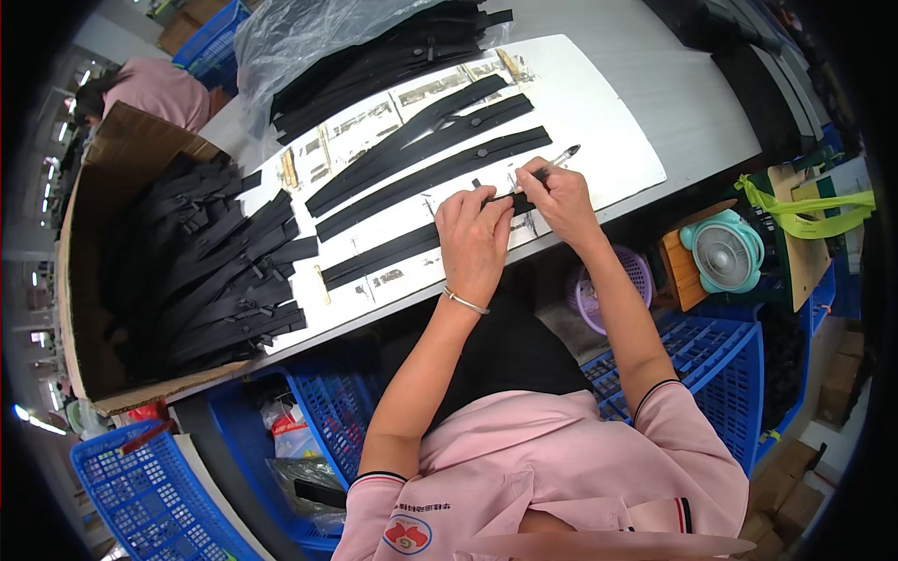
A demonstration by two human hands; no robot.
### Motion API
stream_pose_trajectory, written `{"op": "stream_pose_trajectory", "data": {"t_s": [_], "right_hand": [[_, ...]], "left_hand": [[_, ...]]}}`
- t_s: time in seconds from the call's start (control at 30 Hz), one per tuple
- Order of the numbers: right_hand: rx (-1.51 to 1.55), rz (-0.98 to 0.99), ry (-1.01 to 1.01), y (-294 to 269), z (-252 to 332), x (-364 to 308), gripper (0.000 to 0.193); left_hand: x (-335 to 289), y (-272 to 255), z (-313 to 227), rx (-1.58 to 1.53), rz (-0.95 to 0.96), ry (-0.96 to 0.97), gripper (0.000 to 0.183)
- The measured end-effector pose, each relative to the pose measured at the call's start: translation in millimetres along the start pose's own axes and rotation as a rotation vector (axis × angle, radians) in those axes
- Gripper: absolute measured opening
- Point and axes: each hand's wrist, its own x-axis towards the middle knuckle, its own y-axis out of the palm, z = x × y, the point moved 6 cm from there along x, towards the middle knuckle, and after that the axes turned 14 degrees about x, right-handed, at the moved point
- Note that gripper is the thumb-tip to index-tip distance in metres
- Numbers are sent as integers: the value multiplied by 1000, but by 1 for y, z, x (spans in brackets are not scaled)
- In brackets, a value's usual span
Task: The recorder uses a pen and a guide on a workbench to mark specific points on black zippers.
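Observation:
A black zipper (pixel 383 260) lies along the near edge of a white board (pixel 599 112). My left hand (pixel 474 241) presses on its right part, fingers bent and thumb and fingertips pinching the tape. Just to the right, my right hand (pixel 564 204) grips a slim pen (pixel 567 155) with a clear barrel and a dark end pointing up and away. The pen's tip is hidden by my fingers, close to the zipper. Beyond my hands, several more black zippers (pixel 440 175) with small pulls lie slantwise on the board, which carries drawn marks and tape pieces.
A cardboard box (pixel 79 271) full of black zippers stands at the left. Another zipper stack (pixel 374 70) lies at the back beside clear plastic (pixel 281 37). Blue crates (pixel 154 486), a purple basket (pixel 613 290) and a small teal fan (pixel 722 251) sit below table level. A person (pixel 161 92) works at far left.

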Motion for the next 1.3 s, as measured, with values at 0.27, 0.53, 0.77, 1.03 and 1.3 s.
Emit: {"op": "stream_pose_trajectory", "data": {"t_s": [0.27, 0.53, 0.77, 1.03, 1.3], "right_hand": [[112, -24, 27, -5, -1, -5, 24], [-48, 72, -88, 2, -1, -3, 24], [299, -1, 90, -10, -13, -6, 23], [344, -157, 53, -17, -6, -10, 20], [311, -163, 189, -12, -13, -9, 19]], "left_hand": [[-1, 1, 2, 4, -6, -4, 13], [-1, 2, 4, 13, -6, -4, 13], [-21, -11, -10, 217, 47, 17, 32], [14, 17, 32, 226, 219, -26, 51], [45, 3, 74, 49, 226, -116, 47]]}}
